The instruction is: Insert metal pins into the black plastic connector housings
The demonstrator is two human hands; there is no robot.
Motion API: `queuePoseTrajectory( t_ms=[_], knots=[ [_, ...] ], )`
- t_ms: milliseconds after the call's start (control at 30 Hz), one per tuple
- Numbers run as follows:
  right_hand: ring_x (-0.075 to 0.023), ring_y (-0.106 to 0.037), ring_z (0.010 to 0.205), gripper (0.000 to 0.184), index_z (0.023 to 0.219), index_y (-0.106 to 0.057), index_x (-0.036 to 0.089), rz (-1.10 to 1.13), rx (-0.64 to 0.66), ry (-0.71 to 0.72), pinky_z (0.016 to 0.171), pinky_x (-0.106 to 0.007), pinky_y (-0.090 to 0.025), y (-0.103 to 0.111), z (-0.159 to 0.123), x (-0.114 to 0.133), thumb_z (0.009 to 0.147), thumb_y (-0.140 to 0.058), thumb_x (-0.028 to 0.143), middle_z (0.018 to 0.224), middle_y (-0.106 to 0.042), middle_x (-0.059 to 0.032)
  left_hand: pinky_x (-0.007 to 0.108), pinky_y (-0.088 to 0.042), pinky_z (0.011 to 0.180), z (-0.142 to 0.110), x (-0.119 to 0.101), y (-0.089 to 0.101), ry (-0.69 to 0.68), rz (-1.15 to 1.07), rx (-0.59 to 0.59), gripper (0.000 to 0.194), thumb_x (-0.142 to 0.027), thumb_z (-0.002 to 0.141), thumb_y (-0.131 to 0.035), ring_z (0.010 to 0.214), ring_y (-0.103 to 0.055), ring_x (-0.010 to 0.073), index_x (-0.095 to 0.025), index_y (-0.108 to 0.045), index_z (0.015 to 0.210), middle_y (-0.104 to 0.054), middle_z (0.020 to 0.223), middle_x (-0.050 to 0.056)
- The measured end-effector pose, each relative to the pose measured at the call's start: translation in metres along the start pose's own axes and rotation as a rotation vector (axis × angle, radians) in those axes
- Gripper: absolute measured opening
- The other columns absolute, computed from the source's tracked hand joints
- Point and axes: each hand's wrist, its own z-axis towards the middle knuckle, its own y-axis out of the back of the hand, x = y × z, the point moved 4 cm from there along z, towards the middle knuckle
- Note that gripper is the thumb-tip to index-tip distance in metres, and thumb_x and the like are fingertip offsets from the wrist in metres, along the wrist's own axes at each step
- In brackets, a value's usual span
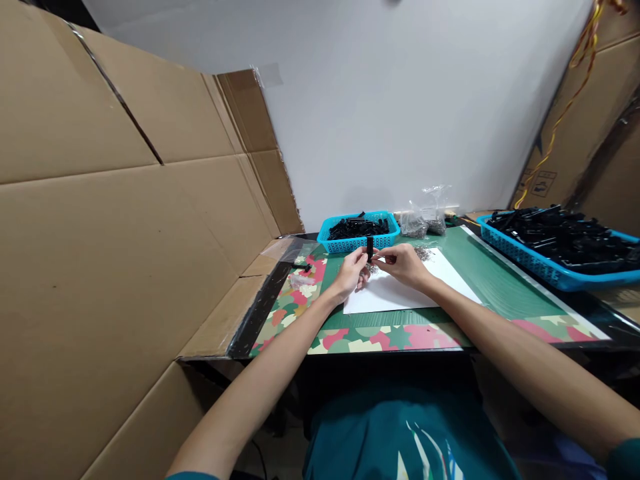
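Observation:
Held upright in my left hand [351, 272] is a small black plastic part [370, 248], its exact kind too small to make out. The fingertips of my right hand [404, 264] are pinched together against the part's right side; whatever they hold there is too small to name. Both hands are over a white sheet [415, 293] on the table. Small dark metallic bits, perhaps tiny screws [424, 254], lie scattered on the sheet just behind my right hand.
A blue basket [333, 246] of black parts stands behind my hands, with clear bags [425, 223] of small bits beside it. On the right is a larger blue basket [545, 270] of black parts. Cardboard [200, 220] walls the left side. A black piece [301, 267] lies on the mat's left.

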Motion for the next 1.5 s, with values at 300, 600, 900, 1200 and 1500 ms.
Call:
queuePoseTrajectory(
  t_ms=[300, 600, 900, 1200, 1500],
  knots=[
    [-0.0131, -0.039, 0.054, 0.043, 0.088, -0.085, 0.017, -0.098, 0.045, -0.006, 0.057, -0.028, -0.029, 0.001, -0.002, -0.005, 0.093, -0.067, 0.056, 0.057, -0.055, -0.0006, 0.017, -0.019, 0.037, -0.001, 0.0, -0.002, 0.032, -0.066, 0.014, 0.049, -0.055, 0.093, -0.069, 0.037, -0.037, 0.0057, -0.013, -0.066, 0.119, -0.051, 0.057, -0.006],
    [-0.0156, -0.052, 0.057, 0.03, 0.095, -0.086, 0.024, -0.227, 0.043, 0.046, 0.061, -0.028, -0.033, 0.003, -0.002, -0.005, 0.097, -0.068, 0.048, 0.063, -0.067, -0.0031, 0.016, -0.013, 0.04, -0.005, -0.007, -0.002, 0.212, -0.273, 0.028, 0.025, -0.036, 0.085, -0.073, 0.04, -0.031, 0.0027, -0.016, -0.058, 0.089, -0.051, 0.067, -0.003],
    [-0.0198, -0.066, 0.069, 0.017, 0.093, -0.087, 0.026, -0.259, 0.027, 0.093, 0.066, -0.029, -0.038, 0.009, -0.002, -0.004, 0.096, -0.071, 0.028, 0.088, -0.082, -0.0075, 0.017, -0.022, 0.037, -0.001, -0.002, -0.003, 0.173, -0.157, 0.03, 0.033, -0.045, 0.093, -0.064, 0.044, -0.042, 0.0058, -0.012, -0.066, 0.1, -0.058, 0.074, 0.002],
    [-0.0154, -0.055, 0.059, 0.024, 0.082, -0.087, 0.018, -0.19, 0.033, -0.002, 0.059, -0.027, -0.036, 0.014, 0.003, -0.026, 0.091, -0.071, 0.034, 0.072, -0.076, -0.0062, 0.032, -0.055, 0.083, -0.001, -0.011, 0.006, -0.379, 0.476, -0.193, 0.037, -0.029, 0.084, -0.082, 0.098, -0.066, 0.0209, -0.019, -0.072, 0.118, -0.071, 0.113, 0.009],
    [-0.0119, -0.037, 0.056, 0.045, 0.08, -0.085, 0.015, -0.087, 0.26, -0.057, 0.055, -0.027, -0.026, 0.013, 0.002, -0.017, 0.087, -0.07, 0.056, 0.055, -0.049, 0.0005, 0.034, -0.054, 0.085, -0.01, -0.02, 0.006, -0.396, 0.735, -0.231, 0.012, -0.018, 0.082, -0.086, 0.095, -0.07, 0.0226, -0.021, -0.081, 0.092, -0.08, 0.096, 0.006]
  ],
)
